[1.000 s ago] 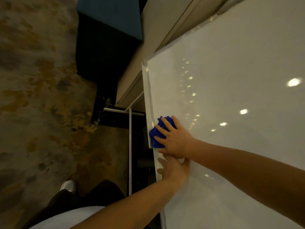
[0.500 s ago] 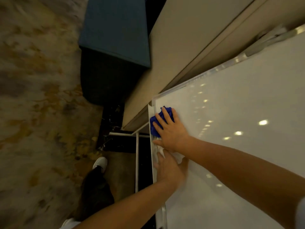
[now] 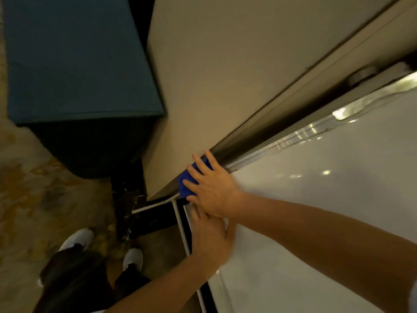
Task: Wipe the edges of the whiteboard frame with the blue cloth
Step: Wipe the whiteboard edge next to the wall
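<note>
A: Where's the cloth (image 3: pixel 186 184) now?

B: Under the right hand (image 3: pixel 212 188); fingers spread flat, pressing it on the frame (image 3: pixel 282 144) at the whiteboard (image 3: pixel 316 222) corner; only a blue fold shows past the fingertips.

A: And the left hand (image 3: pixel 208 238)?

B: Just below the right, touching it; palm flat on the board by the side edge, holding nothing; it looks like a brace.

A: So which step is this?

B: I'd judge the corner is being wiped, where the side edge meets the long one running away from the hands; that long edge seems not yet done.

A: Next move?

B: Probably turn the cloth along it; keep pressure on the narrow rail, not the board; the left hand may need to shift as the reach grows.
</note>
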